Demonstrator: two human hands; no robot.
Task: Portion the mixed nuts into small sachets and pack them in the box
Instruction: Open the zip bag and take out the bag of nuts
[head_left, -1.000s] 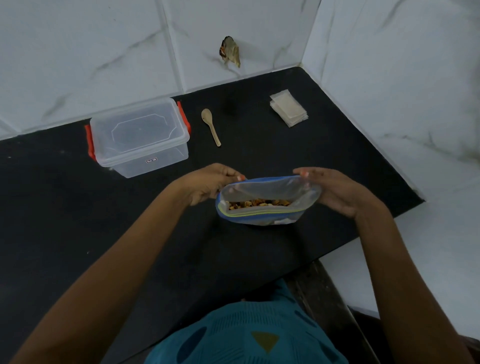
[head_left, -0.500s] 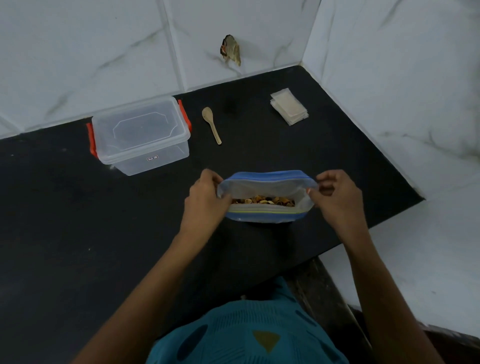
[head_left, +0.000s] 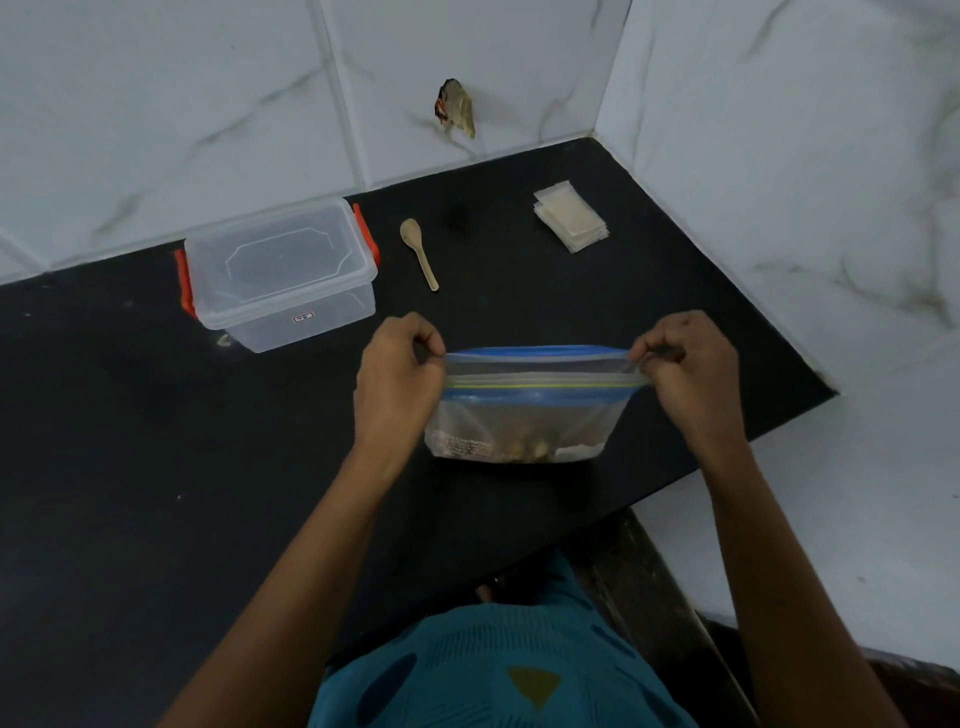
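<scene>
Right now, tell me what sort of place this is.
Probably a home kitchen corner: a black counter set against white marble-look wall tiles, with food gear in view: a wooden spoon, a lidded plastic box and a zip bag of nuts.

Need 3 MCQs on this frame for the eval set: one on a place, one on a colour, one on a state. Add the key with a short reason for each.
1. The wooden spoon lies:
A. between the clear box and the stack of sachets
B. inside the box
C. in the zip bag

2. The box's side clips are:
A. blue
B. red-orange
C. green

3. The left hand and right hand:
A. hang idle
B. each pinch a top corner of the zip bag
C. hold the spoon

Key:
1 A, the spoon lies in the gap between the two.
2 B, red-orange shows at both ends of the box.
3 B, curled fingers pinch the bag's two top corners.
</scene>
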